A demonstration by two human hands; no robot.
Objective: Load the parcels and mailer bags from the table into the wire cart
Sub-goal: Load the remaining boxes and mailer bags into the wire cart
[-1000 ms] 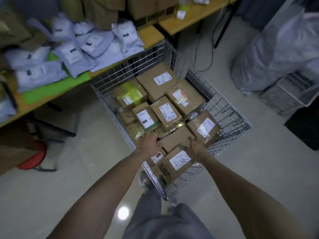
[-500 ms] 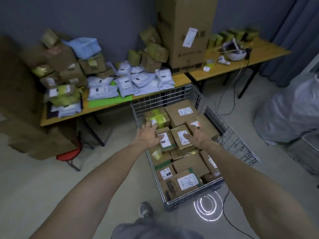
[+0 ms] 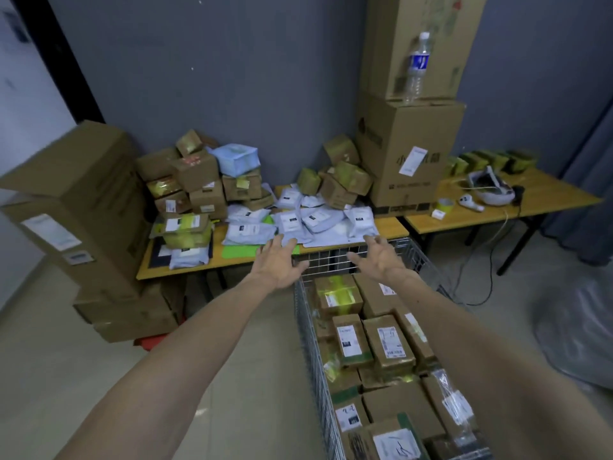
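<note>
The wire cart [image 3: 306, 313] stands in front of me, packed with several brown labelled parcels [image 3: 388, 343]. Beyond its far end is the wooden table [image 3: 389, 229], covered with white mailer bags [image 3: 318, 219] and stacked cardboard parcels [image 3: 199, 180]. My left hand [image 3: 277, 260] stretches forward with spread fingers, its tips at the table's front edge near the mailer bags, holding nothing. My right hand [image 3: 381, 255] reaches out the same way over the cart's far rim, fingers spread and empty.
Large cardboard cartons [image 3: 79, 207] stand on the floor at left. Two tall boxes [image 3: 408, 151] with a water bottle [image 3: 416, 68] on them sit at the table's right end. A second table [image 3: 517, 202] at right holds a headset and tape. Cables trail on the floor.
Both hands have left the parcels in the cart and moved forward and up toward the table's mailer bags. The view has lifted from the cart to the table and wall.
</note>
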